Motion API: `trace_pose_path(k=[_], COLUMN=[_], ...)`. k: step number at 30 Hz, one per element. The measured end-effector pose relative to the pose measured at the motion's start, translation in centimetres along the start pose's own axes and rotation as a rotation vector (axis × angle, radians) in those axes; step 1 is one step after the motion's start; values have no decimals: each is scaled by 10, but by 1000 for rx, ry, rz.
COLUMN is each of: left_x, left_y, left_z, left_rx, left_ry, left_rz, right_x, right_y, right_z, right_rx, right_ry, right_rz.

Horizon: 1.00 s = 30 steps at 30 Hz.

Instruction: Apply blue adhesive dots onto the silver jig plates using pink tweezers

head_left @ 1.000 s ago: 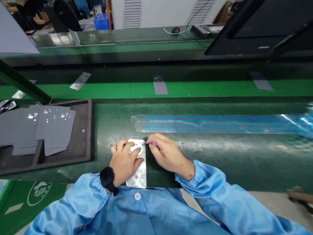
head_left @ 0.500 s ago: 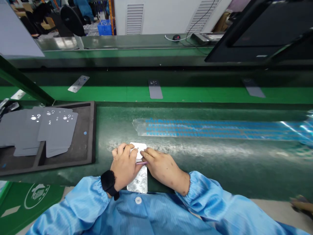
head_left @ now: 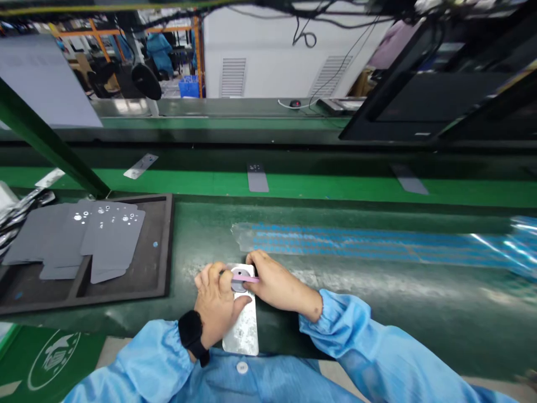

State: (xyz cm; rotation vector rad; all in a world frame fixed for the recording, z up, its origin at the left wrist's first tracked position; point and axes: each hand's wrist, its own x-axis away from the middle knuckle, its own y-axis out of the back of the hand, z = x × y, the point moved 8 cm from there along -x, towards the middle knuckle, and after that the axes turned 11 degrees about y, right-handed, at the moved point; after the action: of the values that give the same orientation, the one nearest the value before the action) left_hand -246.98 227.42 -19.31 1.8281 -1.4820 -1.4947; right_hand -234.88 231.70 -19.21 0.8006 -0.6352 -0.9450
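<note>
At far left, a dark tray (head_left: 161, 252) carries overlapping grey plates (head_left: 104, 238). Near the centre, the left hand (head_left: 218, 305) presses flat on a silver plate (head_left: 243, 330) lying on the green counter (head_left: 377, 302), its fingers curled around the plate's round opening. Just to the right, the right hand (head_left: 272, 285) grips a pink tool (head_left: 245, 278), its tip laid across that opening. Beyond the hands, a clear strip of blue dots (head_left: 356, 243) runs to the right.
</note>
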Motion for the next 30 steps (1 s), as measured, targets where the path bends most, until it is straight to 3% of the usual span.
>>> trace_pose_path(k=[3, 7, 9, 12, 14, 17, 21, 24, 27, 30], left_x=[-4, -10, -13, -15, -17, -18, -20, -29, -43, -53], left_y=[11, 20, 20, 20, 18, 14, 14, 11, 0, -12], left_z=[10, 25, 28, 28, 27, 28, 40, 60, 77, 81], left_rx=[114, 157, 162, 192, 214, 247, 335, 520, 817, 1092], left_ry=[75, 177, 195, 214, 229, 251, 328, 492, 718, 834], left_rz=[-137, -263, -282, -278, -258, -216, -225, -185, -55, 133], right_x=[-39, -129, -168, -196, -203, -203, -193, -163, -115, -66], right_y=[15, 86, 128, 164, 162, 149, 155, 162, 123, 55], right_z=[1, -3, -9, -42, -65, -78, -62, -39, -11, 13], right_rx=[-148, -166, -44, 274, 371, 385, 411, 369, -3, -424], right_ry=[19, 57, 67, -185, -286, -281, -263, -247, -38, 119], right_rz=[-62, -352, -465, -459, -325, -238, -303, -419, -391, -130])
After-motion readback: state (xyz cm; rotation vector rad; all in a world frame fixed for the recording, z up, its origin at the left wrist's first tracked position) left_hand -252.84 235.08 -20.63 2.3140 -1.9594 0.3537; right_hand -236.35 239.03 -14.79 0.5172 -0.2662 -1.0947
